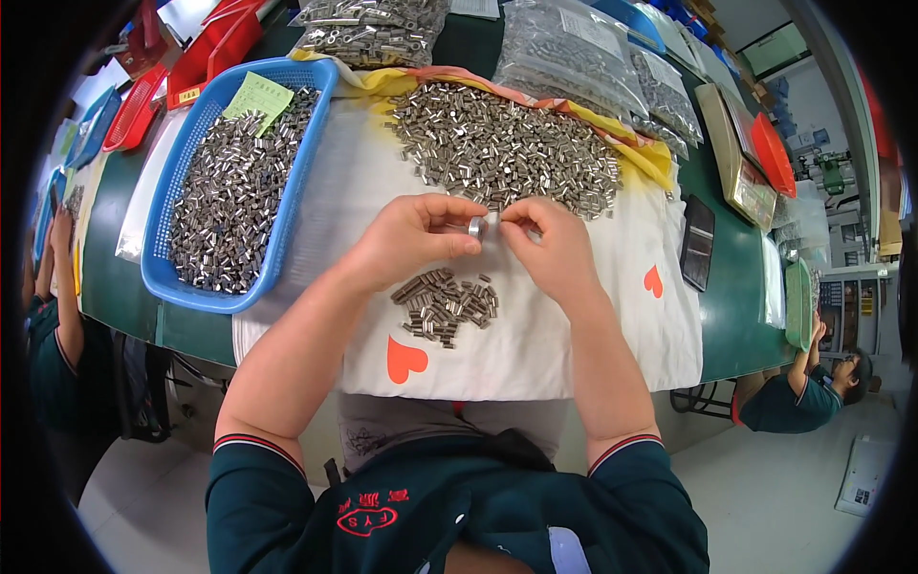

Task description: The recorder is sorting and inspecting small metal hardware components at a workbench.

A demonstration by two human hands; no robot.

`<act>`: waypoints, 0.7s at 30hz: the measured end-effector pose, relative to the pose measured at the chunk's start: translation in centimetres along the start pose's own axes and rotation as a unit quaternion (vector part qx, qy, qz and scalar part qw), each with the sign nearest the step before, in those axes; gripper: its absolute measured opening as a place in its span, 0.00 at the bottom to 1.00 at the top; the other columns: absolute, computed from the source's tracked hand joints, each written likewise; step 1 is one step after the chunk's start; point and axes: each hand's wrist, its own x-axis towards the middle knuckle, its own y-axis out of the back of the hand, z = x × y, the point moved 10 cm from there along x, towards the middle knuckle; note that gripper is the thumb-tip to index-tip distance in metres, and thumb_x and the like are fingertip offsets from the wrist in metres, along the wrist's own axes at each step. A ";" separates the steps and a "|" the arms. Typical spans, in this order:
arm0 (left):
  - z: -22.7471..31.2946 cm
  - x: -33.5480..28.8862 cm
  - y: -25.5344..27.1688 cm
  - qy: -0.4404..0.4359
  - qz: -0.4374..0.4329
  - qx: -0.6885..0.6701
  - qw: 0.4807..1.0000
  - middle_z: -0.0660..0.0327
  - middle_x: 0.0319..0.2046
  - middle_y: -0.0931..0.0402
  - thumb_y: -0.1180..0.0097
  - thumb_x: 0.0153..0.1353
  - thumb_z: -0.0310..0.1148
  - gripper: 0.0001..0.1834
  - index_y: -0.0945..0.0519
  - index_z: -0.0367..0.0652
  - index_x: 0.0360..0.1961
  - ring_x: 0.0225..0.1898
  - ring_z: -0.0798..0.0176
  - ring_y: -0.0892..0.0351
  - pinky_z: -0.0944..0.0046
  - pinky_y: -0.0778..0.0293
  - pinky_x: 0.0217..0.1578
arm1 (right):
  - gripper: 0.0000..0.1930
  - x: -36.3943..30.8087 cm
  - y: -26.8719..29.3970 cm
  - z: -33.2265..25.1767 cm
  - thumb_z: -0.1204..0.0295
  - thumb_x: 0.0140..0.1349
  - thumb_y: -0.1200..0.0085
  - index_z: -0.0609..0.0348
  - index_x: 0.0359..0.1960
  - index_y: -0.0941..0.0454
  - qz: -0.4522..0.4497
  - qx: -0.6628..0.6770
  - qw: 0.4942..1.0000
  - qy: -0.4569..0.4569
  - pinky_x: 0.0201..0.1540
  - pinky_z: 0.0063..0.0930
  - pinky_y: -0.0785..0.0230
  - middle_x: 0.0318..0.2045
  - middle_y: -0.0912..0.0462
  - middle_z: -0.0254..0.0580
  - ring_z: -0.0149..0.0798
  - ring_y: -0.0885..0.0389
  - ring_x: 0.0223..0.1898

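Over the white cloth (pixel 521 359), my left hand (pixel 406 237) pinches a short round silver metal piece (pixel 475 228) between thumb and fingers. My right hand (pixel 553 247) is close beside it, its thumb and fingertips pressed together in a pinch. Whatever those fingertips hold is too small to make out. Just beyond both hands spreads a large heap of small shiny metal cylinders (pixel 507 143). Nearer to me, below the hands, lies a smaller pile of similar metal cylinders (pixel 445 304).
On the left, a blue basket (pixel 158 234) holds many metal cylinders and a green paper slip (pixel 258 100). Bags of metal parts (pixel 574 57) line the back. A dark phone (pixel 698 242) rests at right on the green table (pixel 732 330). Other people sit at both sides.
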 end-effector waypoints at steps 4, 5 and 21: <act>0.1 -0.1 -0.2 -0.002 -0.008 0.015 1.000 0.62 0.34 0.24 0.41 0.50 0.22 0.20 0.27 0.34 0.46 0.36 0.73 0.25 0.74 0.28 0.36 | 0.04 -0.9 -0.9 0.5 0.79 0.46 0.46 0.60 0.26 0.24 -0.059 0.265 0.956 -0.113 0.33 0.21 0.35 0.24 0.24 0.34 0.29 0.26 0.29; 0.1 -0.1 -0.2 -0.002 -0.009 0.015 1.000 0.62 0.34 0.24 0.41 0.50 0.22 0.20 0.27 0.34 0.46 0.36 0.73 0.25 0.74 0.28 0.36 | 0.05 -0.9 -1.0 0.1 0.80 0.46 0.45 0.60 0.26 0.24 -0.059 0.269 0.957 -0.093 0.33 0.20 0.35 0.24 0.23 0.33 0.27 0.26 0.28; 0.1 -0.4 -0.5 -0.002 -0.009 0.108 0.994 0.64 0.30 0.23 0.38 0.47 0.23 0.19 0.24 0.36 0.43 0.30 0.76 0.27 0.76 0.29 0.32 | 0.07 -0.9 -1.5 0.6 0.75 0.45 0.41 0.63 0.24 0.26 -0.102 0.266 0.953 -0.102 0.28 0.23 0.34 0.20 0.25 0.34 0.28 0.29 0.22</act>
